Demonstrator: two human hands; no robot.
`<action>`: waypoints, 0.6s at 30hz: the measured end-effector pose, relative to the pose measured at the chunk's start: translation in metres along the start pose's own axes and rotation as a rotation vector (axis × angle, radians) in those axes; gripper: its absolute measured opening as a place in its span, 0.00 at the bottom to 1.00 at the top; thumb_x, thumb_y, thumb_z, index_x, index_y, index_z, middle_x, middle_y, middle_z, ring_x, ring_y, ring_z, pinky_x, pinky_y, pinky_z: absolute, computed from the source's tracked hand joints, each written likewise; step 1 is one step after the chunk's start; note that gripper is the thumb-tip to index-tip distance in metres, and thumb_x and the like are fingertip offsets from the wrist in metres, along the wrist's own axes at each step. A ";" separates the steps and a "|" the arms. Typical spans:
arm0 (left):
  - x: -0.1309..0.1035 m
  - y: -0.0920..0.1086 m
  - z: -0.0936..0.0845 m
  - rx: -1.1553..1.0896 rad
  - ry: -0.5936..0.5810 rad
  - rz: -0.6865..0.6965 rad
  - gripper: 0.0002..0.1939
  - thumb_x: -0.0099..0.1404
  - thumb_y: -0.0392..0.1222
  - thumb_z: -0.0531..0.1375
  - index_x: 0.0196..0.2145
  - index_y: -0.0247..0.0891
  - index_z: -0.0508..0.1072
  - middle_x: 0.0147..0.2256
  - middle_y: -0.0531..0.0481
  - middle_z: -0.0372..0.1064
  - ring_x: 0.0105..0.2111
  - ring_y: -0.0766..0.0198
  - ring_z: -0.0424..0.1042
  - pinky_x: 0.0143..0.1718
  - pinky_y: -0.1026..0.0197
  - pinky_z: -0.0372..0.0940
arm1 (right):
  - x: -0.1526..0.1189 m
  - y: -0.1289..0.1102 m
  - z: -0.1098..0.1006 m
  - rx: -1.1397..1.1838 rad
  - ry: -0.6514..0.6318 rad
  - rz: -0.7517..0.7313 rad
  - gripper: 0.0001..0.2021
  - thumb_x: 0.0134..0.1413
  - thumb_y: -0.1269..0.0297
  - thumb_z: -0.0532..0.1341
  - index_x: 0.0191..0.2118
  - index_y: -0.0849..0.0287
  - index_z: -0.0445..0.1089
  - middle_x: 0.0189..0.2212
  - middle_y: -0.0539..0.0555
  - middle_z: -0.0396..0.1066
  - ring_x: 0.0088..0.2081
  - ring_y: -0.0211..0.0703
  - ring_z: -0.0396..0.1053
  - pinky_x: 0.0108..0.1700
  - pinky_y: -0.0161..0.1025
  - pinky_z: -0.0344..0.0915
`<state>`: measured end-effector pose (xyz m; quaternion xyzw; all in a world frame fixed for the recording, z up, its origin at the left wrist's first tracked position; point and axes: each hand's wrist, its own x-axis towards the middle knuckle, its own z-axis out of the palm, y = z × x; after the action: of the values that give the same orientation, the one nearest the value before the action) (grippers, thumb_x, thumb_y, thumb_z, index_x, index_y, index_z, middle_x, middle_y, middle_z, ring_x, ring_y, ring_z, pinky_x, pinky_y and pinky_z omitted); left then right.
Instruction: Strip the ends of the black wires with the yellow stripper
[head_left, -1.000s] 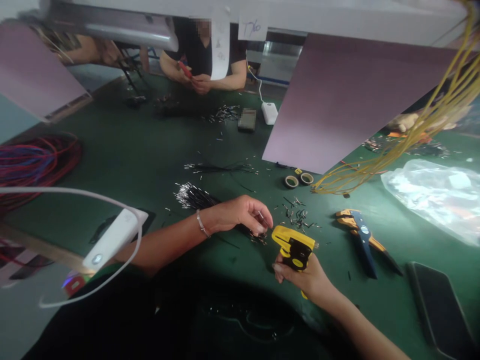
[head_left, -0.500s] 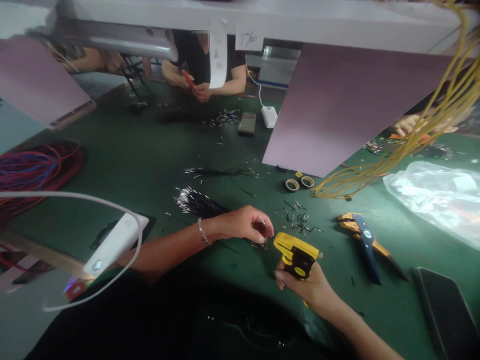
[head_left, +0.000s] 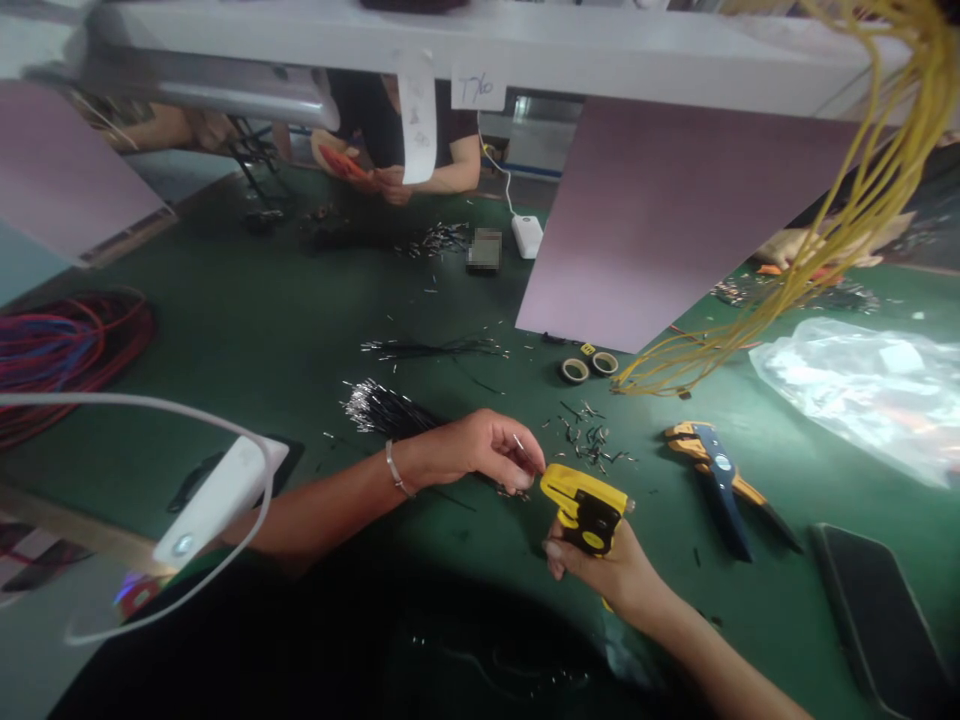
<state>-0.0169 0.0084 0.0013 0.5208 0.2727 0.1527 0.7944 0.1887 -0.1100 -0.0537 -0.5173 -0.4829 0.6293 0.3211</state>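
The gap between the left hand [head_left: 499, 450] and the nose of the yellow wire tool [head_left: 591, 502] is narrower than one second earlier; the fingertips now lie just beside the nose, and contact cannot be confirmed. The left grip is curled nearly closed, pinching a thin wire [head_left: 519, 442] immediately left of the yellow wire tool. The right hand [head_left: 609, 568] maintains a full wrap around the tool's handle. This alignment suggests that the wire is being presented to the nose; whether it is seated there cannot be determined. On the tabletop [head_left: 255, 300], the black wire bundle [head_left: 386, 408] remains left of the yellow wire tool, and the clippings [head_left: 592, 440] remain just beyond it.
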 end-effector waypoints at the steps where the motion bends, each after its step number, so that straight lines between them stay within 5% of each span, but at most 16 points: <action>1: 0.000 0.000 0.001 0.002 0.013 0.006 0.10 0.51 0.34 0.66 0.34 0.32 0.75 0.27 0.50 0.72 0.26 0.70 0.69 0.29 0.65 0.64 | 0.000 0.000 0.000 -0.006 0.009 0.002 0.19 0.45 0.47 0.66 0.27 0.60 0.66 0.18 0.50 0.67 0.20 0.39 0.64 0.25 0.38 0.65; 6: 0.000 -0.003 0.002 0.003 0.062 0.036 0.08 0.55 0.40 0.66 0.30 0.31 0.75 0.24 0.50 0.71 0.22 0.71 0.69 0.27 0.66 0.65 | 0.000 0.000 0.002 -0.035 0.043 -0.002 0.20 0.44 0.46 0.66 0.26 0.60 0.65 0.17 0.50 0.67 0.20 0.39 0.65 0.25 0.38 0.65; 18: 0.001 -0.004 0.002 -0.018 0.113 0.045 0.07 0.52 0.37 0.67 0.27 0.30 0.76 0.21 0.51 0.71 0.19 0.71 0.68 0.23 0.67 0.65 | -0.001 -0.023 0.007 -0.041 0.027 0.058 0.19 0.40 0.49 0.67 0.26 0.60 0.63 0.17 0.49 0.65 0.20 0.38 0.63 0.25 0.38 0.64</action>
<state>-0.0148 0.0057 -0.0024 0.5101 0.3042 0.2021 0.7788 0.1804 -0.1054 -0.0313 -0.5463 -0.4762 0.6211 0.2985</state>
